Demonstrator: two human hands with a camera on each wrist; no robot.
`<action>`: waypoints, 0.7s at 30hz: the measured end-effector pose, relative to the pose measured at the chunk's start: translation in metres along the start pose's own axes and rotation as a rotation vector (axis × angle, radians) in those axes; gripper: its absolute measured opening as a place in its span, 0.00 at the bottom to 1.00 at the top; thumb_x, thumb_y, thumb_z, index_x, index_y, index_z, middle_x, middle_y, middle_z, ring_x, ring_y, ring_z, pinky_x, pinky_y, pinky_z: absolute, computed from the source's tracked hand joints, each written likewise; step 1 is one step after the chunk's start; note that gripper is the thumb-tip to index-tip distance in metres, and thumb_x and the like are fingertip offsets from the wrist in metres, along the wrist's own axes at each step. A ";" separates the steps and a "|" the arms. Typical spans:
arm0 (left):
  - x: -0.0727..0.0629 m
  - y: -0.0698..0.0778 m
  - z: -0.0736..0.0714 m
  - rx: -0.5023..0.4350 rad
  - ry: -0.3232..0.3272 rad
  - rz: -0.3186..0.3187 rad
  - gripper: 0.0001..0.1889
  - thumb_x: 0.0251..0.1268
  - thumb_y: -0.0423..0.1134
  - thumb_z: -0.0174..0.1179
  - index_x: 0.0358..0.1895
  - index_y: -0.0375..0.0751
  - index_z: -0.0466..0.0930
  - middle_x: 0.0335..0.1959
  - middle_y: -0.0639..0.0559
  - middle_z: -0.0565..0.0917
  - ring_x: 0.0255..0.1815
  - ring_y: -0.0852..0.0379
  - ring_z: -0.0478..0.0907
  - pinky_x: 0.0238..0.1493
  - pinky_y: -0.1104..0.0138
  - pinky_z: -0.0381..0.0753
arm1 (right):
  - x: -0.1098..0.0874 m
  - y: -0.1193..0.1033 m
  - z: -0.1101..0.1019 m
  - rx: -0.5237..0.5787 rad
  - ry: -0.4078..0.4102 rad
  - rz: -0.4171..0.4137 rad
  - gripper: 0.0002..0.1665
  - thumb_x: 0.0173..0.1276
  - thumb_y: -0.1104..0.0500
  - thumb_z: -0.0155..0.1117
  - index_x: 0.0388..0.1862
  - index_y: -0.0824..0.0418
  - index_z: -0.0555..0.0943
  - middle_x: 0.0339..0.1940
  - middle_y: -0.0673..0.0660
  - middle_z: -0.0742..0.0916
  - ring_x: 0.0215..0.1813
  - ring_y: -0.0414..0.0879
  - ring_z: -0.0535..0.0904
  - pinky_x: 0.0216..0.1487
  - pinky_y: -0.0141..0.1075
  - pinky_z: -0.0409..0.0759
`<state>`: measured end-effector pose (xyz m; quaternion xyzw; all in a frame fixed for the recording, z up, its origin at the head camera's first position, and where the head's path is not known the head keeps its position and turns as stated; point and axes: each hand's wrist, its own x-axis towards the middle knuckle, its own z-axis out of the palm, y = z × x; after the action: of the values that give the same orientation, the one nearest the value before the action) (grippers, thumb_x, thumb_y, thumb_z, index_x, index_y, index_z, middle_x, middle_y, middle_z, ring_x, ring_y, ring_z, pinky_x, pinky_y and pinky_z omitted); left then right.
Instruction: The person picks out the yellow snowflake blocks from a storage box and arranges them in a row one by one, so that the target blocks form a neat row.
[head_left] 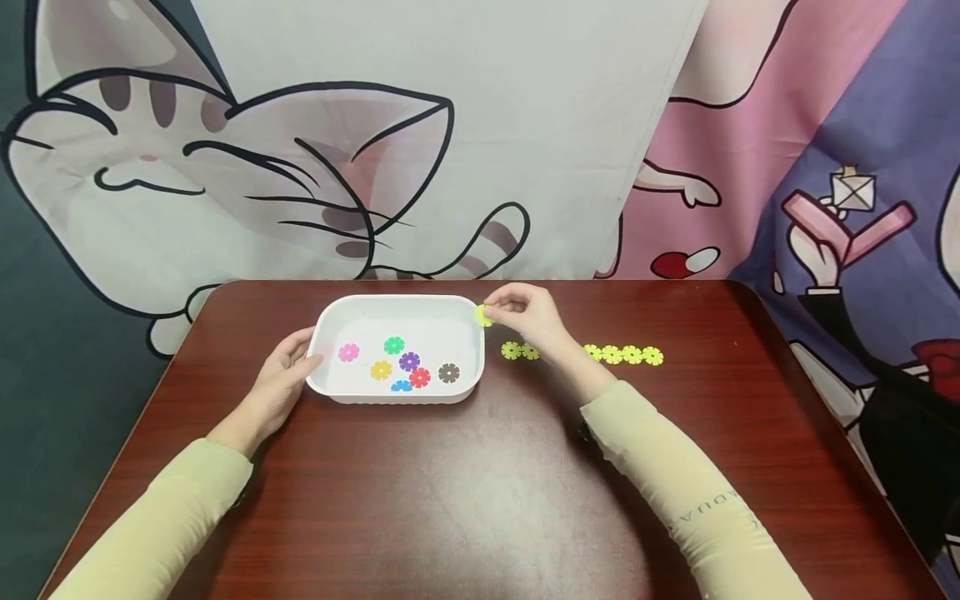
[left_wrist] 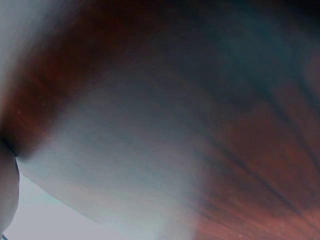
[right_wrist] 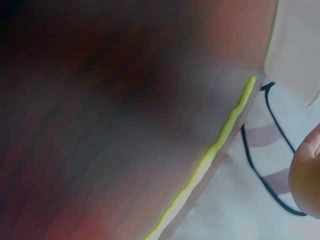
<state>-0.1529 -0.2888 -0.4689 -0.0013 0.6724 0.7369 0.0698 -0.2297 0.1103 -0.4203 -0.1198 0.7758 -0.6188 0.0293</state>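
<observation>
My left hand point(head_left: 276, 379) grips the left end of a white plastic tray point(head_left: 405, 398), thumb over the rim and fingers outside. At the tray's right rim, my right hand point(head_left: 531, 315) pinches a yellow-green notched disc point(head_left: 482, 317) between thumb and fingertips. Inside the tray lie several notched discs: pink point(head_left: 348, 352), green point(head_left: 393, 345), yellow point(head_left: 381, 370), purple point(head_left: 409, 361), red point(head_left: 420, 377), blue point(head_left: 402, 386) and dark grey point(head_left: 448, 372). To the right, a row of yellow-green discs point(head_left: 632, 355) lies on the table; my right forearm hides its middle.
The dark red-brown wooden table point(head_left: 450, 500) has its far edge just behind the tray. A hanging cloth point(head_left: 525, 150) printed with cartoon cats rises behind that edge. Both wrist views are mostly dim, blurred tabletop.
</observation>
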 end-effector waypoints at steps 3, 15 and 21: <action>0.000 0.000 0.000 -0.004 0.000 0.002 0.19 0.81 0.30 0.55 0.68 0.49 0.68 0.66 0.65 0.72 0.64 0.80 0.72 0.64 0.86 0.73 | -0.003 0.004 -0.011 -0.022 0.008 0.007 0.10 0.67 0.66 0.76 0.45 0.71 0.88 0.32 0.47 0.89 0.34 0.36 0.84 0.39 0.25 0.84; 0.001 0.000 0.000 0.004 0.005 0.003 0.19 0.81 0.30 0.55 0.67 0.52 0.69 0.68 0.63 0.71 0.66 0.77 0.70 0.65 0.85 0.72 | -0.018 0.017 -0.061 -0.115 0.031 0.042 0.12 0.68 0.66 0.76 0.46 0.72 0.88 0.30 0.44 0.89 0.33 0.34 0.84 0.39 0.25 0.84; 0.001 -0.001 0.000 -0.008 -0.001 0.019 0.19 0.81 0.29 0.55 0.67 0.49 0.69 0.64 0.66 0.73 0.64 0.79 0.72 0.64 0.85 0.74 | -0.030 0.022 -0.086 -0.158 0.058 0.071 0.13 0.67 0.63 0.77 0.46 0.70 0.88 0.28 0.38 0.88 0.33 0.32 0.84 0.39 0.25 0.84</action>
<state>-0.1539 -0.2883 -0.4697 0.0050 0.6692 0.7404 0.0632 -0.2206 0.2038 -0.4250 -0.0763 0.8266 -0.5573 0.0191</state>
